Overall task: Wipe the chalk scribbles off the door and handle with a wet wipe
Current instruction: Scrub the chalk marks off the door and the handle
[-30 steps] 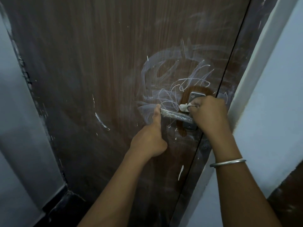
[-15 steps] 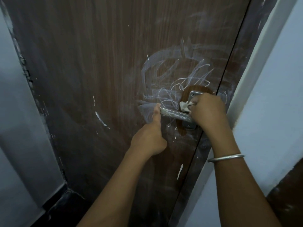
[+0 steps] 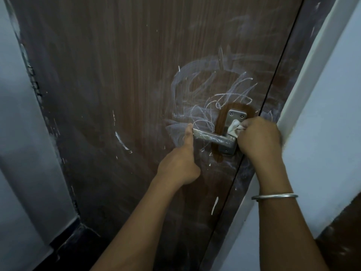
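Door [image 3: 117,94] chalky; right hand [image 3: 259,139] grip pinches wipe [image 3: 234,129], shifted right (left hand [image 3: 179,167] holds handle [image 3: 211,136]).

The left hand [image 3: 178,165] was fisted, its thumb stretched straight up with the tip against the free end of the silver metal lever handle [image 3: 213,137]. The right hand [image 3: 259,137] curled tightly round a crumpled white wet wipe [image 3: 234,128], knuckles toward the camera. Both bare forearms [image 3: 136,222] reached up and forward.

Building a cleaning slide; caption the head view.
Right hand presses wet wipe to handle plate; left hand grips lever; chalk scribbles mark the door.
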Available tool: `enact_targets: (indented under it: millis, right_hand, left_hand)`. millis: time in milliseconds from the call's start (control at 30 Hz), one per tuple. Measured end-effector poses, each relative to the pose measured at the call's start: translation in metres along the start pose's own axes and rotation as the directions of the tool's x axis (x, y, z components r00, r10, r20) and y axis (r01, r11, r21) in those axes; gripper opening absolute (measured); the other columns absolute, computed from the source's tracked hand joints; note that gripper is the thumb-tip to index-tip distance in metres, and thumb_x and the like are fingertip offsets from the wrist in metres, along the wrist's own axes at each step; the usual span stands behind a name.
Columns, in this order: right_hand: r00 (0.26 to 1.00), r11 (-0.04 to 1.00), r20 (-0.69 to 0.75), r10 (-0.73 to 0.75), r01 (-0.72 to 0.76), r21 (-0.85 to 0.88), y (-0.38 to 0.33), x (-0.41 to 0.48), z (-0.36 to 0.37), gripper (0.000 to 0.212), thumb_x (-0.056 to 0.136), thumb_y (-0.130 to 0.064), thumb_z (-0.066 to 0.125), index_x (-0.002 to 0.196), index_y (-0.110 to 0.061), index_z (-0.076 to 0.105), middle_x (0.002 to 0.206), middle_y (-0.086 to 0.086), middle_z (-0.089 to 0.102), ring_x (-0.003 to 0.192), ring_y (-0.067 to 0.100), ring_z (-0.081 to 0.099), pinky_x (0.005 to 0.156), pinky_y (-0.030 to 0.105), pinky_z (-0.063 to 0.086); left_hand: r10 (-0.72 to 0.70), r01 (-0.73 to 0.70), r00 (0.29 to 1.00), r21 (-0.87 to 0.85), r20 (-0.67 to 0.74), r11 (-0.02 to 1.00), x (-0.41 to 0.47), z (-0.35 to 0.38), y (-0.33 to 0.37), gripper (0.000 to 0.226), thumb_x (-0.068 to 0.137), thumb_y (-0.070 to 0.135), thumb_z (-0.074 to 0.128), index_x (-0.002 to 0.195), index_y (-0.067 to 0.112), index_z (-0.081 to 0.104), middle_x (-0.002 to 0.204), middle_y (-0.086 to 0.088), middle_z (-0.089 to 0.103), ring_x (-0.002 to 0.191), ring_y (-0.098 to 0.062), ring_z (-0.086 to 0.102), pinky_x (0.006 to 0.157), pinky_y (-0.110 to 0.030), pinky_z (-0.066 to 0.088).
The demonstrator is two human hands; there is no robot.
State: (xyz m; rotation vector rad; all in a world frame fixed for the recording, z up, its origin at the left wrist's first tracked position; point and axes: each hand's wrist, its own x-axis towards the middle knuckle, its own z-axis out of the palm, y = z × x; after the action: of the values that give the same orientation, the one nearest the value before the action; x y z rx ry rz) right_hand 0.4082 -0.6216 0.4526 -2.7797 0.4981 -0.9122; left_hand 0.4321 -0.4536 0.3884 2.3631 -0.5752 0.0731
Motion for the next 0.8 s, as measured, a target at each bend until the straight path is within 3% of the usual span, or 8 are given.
enact_targets:
  millis: [233, 400, 500, 600, 667, 800]
  right_hand:
    - [0.995, 0.991, 0.01, -0.103, 0.101, 0.088, 0.0046, -0.0016, 0.0025, 0.023, 0.086, -0.004, 0.054, 0.101, -0.011, 0.07, 0.1, 0.012, 0.069, 0.091, 0.03, 0.06, 0.067, 0.021, 0.032]
    - [0.987, 0.988, 0.062, -0.148, 0.144, 0.058, 0.0059, 0.0052, 0.0001, 0.018, 0.088, -0.009, 0.054, 0.096, -0.012, 0.07, 0.094, 0.013, 0.068, 0.078, 0.025, 0.055, 0.054, 0.02, 0.028]
    - [0.99, 0.986, 0.05, -0.133, 0.127, 0.106, 0.004, 0.0056, 0.0, 0.021, 0.088, -0.007, 0.054, 0.099, -0.013, 0.071, 0.099, 0.011, 0.069, 0.089, 0.028, 0.058, 0.068, 0.021, 0.036]
    - [0.987, 0.983, 0.056, -0.151, 0.144, 0.113, 0.0046, 0.0026, -0.0021, 0.019, 0.089, -0.009, 0.054, 0.096, -0.013, 0.071, 0.094, 0.01, 0.069, 0.079, 0.024, 0.056, 0.061, 0.02, 0.031]
    - [0.985, 0.984, 0.058, -0.164, 0.159, 0.086, 0.0045, 0.0004, -0.0025, 0.017, 0.089, -0.009, 0.055, 0.094, -0.013, 0.071, 0.09, 0.01, 0.069, 0.071, 0.019, 0.049, 0.056, 0.02, 0.028]
    - [0.99, 0.982, 0.038, -0.136, 0.13, 0.139, 0.0002, 0.0017, -0.0001, 0.021, 0.09, -0.008, 0.052, 0.101, -0.012, 0.07, 0.097, 0.01, 0.068, 0.079, 0.019, 0.051, 0.066, 0.019, 0.029]
  left_hand:
    - [0.006, -0.006, 1.0, -0.013, -0.001, 1.0, 0.0019, 0.0024, 0.0009, 0.111, 0.076, 0.005, 0.057, 0.135, 0.042, -0.029, 0.058, 0.0, 0.054, 0.051, -0.014, 0.056, 0.048, -0.03, 0.045]
    - [0.004, -0.004, 1.0, -0.027, 0.002, 1.0, 0.0023, 0.0025, 0.0007, 0.111, 0.076, 0.005, 0.057, 0.133, 0.044, -0.03, 0.061, -0.002, 0.057, 0.056, -0.017, 0.059, 0.059, -0.036, 0.054]
    - [0.007, -0.006, 1.0, -0.025, 0.001, 1.0, 0.0024, 0.0033, -0.0005, 0.112, 0.076, 0.004, 0.056, 0.133, 0.045, -0.03, 0.06, -0.002, 0.055, 0.055, -0.017, 0.058, 0.06, -0.038, 0.055]
    - [0.016, -0.017, 1.0, -0.024, -0.009, 1.0, 0.0034, 0.0044, -0.0015, 0.111, 0.076, 0.005, 0.056, 0.134, 0.044, -0.03, 0.059, -0.001, 0.056, 0.052, -0.015, 0.057, 0.05, -0.032, 0.048]
    - [0.015, -0.016, 1.0, -0.031, -0.011, 0.999, 0.004, 0.0044, -0.0023, 0.111, 0.076, 0.005, 0.056, 0.134, 0.044, -0.029, 0.058, 0.0, 0.055, 0.052, -0.014, 0.057, 0.053, -0.033, 0.052]
    - [0.016, -0.017, 1.0, -0.049, -0.008, 0.999, 0.0037, 0.0045, -0.0028, 0.111, 0.075, 0.005, 0.057, 0.133, 0.045, -0.029, 0.06, 0.0, 0.056, 0.054, -0.015, 0.058, 0.055, -0.032, 0.051]
